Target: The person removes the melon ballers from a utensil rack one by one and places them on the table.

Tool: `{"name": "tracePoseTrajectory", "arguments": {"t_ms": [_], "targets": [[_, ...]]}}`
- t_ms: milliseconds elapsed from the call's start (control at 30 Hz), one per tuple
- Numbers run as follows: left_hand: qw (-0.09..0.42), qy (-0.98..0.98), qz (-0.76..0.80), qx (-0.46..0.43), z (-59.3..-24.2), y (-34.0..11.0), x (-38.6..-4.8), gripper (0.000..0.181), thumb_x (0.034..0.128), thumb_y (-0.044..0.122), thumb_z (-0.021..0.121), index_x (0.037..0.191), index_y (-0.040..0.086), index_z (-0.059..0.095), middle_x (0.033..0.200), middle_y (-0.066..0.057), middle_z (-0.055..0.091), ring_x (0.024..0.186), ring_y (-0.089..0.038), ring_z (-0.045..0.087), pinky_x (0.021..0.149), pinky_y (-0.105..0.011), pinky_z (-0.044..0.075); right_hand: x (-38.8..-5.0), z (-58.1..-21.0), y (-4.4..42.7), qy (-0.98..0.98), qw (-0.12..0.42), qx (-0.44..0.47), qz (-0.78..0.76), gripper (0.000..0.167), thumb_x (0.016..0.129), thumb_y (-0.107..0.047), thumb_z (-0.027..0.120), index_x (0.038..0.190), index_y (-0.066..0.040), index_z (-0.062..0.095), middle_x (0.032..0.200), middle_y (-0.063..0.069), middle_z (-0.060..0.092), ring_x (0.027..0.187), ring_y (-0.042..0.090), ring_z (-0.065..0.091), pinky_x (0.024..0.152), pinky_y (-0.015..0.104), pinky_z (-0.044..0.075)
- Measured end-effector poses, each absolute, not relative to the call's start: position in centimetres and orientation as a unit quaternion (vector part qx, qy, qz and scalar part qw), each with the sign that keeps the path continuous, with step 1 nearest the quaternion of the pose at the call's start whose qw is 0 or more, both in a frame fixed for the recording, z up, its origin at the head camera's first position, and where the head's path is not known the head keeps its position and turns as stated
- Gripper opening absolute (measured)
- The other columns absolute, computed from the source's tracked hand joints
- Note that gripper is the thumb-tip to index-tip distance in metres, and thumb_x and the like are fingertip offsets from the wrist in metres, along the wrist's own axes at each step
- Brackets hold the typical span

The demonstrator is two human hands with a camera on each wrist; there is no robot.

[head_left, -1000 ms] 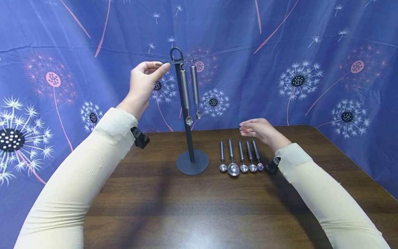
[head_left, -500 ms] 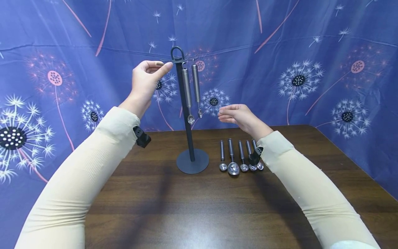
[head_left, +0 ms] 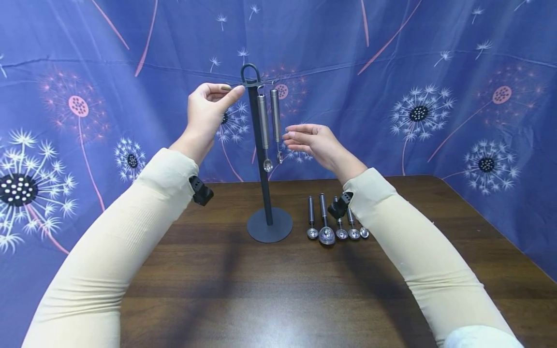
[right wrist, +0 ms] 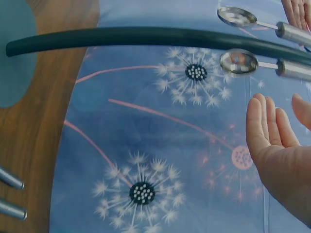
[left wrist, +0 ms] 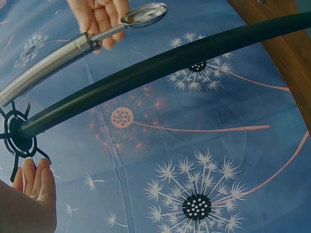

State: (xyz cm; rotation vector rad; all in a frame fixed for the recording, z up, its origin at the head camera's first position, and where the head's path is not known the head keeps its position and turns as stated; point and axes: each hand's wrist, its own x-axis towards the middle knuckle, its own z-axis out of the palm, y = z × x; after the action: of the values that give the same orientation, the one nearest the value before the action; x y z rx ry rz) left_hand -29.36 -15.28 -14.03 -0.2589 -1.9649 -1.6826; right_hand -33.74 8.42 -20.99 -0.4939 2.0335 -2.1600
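Head view gives me the whole layout: stand [head_left: 266,193] upright on the bench [head_left: 261,290], left hand [head_left: 204,113] at its top, right hand [head_left: 315,142] to its right. Only there do I get the loop [head_left: 250,65] crowning the stand and all the spoons together. Left wrist view adds what the head view barely resolves: a ring [left wrist: 8,138] with thin hooks [left wrist: 13,175] radiating from it, left fingers at one of them; just one spoon shows there. Right wrist view shows a gap between the right fingers [right wrist: 255,119] and the hanging bowls [right wrist: 238,63]; from the head I'd have called them just beside each other.

Left fingers: pinching a hook of the stand. Right fingers: released, fairly straight, palm bare.

Spoons: steel, long tubular handles with a brushed look, thin necks, shiny rounded bowls. The hung ones dangle bowl-down on the stand's right side. Those on the bench lie in a row right of the stand, handles far, bowls near; the second from left [head_left: 327,236] has the largest bowl. Right wrist camera [head_left: 339,205] covers part of that row.

Count: one stand, two spoons hung, five on the bench, two hands.
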Motion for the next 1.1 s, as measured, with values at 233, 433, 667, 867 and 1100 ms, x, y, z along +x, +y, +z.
{"name": "tracePoseTrajectory", "arguments": {"t_ms": [233, 433, 667, 867, 1100], "targets": [[0.269, -0.728, -0.622, -0.097, -14.1, -15.2, -29.3, 0.031, 0.0798, 0.031, 0.080, 0.098, 0.016, 0.062, 0.094, 0.007, 0.061, 0.093, -0.008, 0.058, 0.082, -0.025, 0.045, -33.6, -20.5, 6.7, 0.648, 0.061, -0.192, -0.734, 0.043, 0.097, -0.007, 0.057, 0.138, -0.004, 0.050, 0.137, 0.015, 0.055, 0.114, 0.021, 0.061, 0.105, 0.033, 0.048], [0.270, -0.728, -0.623, -0.099, -14.1, -15.2, -29.2, 0.033, 0.0800, 0.031, 0.080, 0.101, 0.014, 0.062, 0.095, 0.007, 0.060, 0.094, -0.008, 0.057, 0.081, -0.024, 0.045, -33.5, -20.6, 5.9, 0.623, 0.043, -0.208, -0.753, 0.042, 0.096, -0.002, 0.055, 0.138, 0.001, 0.049, 0.134, 0.019, 0.057, 0.093, 0.011, 0.067, 0.099, 0.029, 0.052], [0.276, -0.728, -0.619, -0.103, -14.2, -15.2, -29.1, 0.030, 0.0808, 0.031, 0.079, 0.099, 0.015, 0.061, 0.094, 0.007, 0.061, 0.093, -0.008, 0.057, 0.080, -0.023, 0.045, -33.3, -20.8, 6.1, 0.619, 0.040, -0.214, -0.755, 0.041, 0.096, -0.001, 0.055, 0.136, 0.004, 0.049, 0.115, 0.011, 0.066, 0.088, 0.012, 0.067, 0.095, 0.028, 0.054], [0.277, -0.729, -0.618, -0.099, -14.2, -15.2, -29.1, 0.032, 0.0805, 0.032, 0.080, 0.099, 0.015, 0.061, 0.095, 0.007, 0.061, 0.094, -0.008, 0.057, 0.082, -0.023, 0.045, -33.0, -20.7, 6.6, 0.633, 0.041, -0.219, -0.741, 0.036, 0.097, -0.004, 0.055, 0.132, 0.006, 0.051, 0.099, 0.000, 0.065, 0.087, 0.010, 0.065, 0.087, 0.023, 0.056], [0.272, -0.732, -0.617, -0.094, -14.0, -15.2, -29.1, 0.031, 0.0799, 0.032, 0.080, 0.098, 0.016, 0.061, 0.093, 0.008, 0.062, 0.093, -0.008, 0.058, 0.079, -0.023, 0.044, -32.7, -20.5, 6.8, 0.635, 0.030, -0.221, -0.740, 0.032, 0.096, -0.004, 0.057, 0.126, 0.005, 0.055, 0.096, 0.001, 0.066, 0.084, 0.011, 0.064, 0.085, 0.020, 0.055]]}}
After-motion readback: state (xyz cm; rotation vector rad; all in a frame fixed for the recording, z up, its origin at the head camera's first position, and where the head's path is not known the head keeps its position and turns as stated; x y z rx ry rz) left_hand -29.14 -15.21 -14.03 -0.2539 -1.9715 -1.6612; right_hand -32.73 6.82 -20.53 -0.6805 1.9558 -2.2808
